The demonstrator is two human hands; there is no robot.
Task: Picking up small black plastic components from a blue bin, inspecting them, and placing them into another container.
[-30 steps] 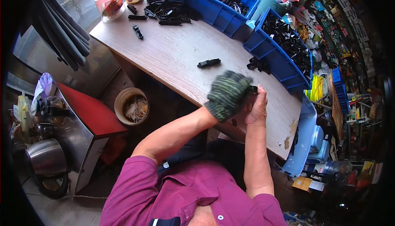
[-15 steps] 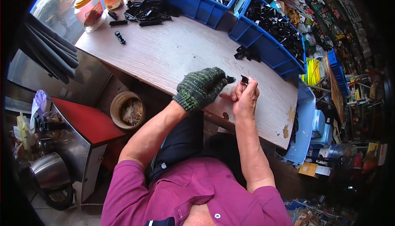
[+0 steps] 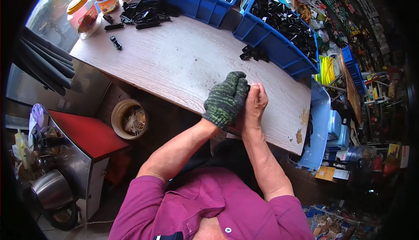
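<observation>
My left hand [image 3: 226,99], in a green-and-black knit glove, is closed around a black plastic part [image 3: 248,89]. Only a sliver of that part shows between the hands. Bare and closed, my right hand [image 3: 255,107] presses against the gloved fingers from the right, its thumb up beside the black part. The small black piece that it held is now hidden. Both hands meet above the front edge of the wooden table [image 3: 174,61]. A few small black clips [image 3: 254,53] lie farther back, by a blue crate.
Two blue crates [image 3: 275,37] of black parts stand along the back. At the far left are a pile of black strips [image 3: 146,13], a single black part [image 3: 115,42] and lidded jars [image 3: 81,15]. A bucket [image 3: 129,118] sits below the table, beside a red-topped cabinet [image 3: 85,133].
My hands, apart before with a black part in each, have come together. The left moved right to meet the right hand. The whole view has shifted slightly.
</observation>
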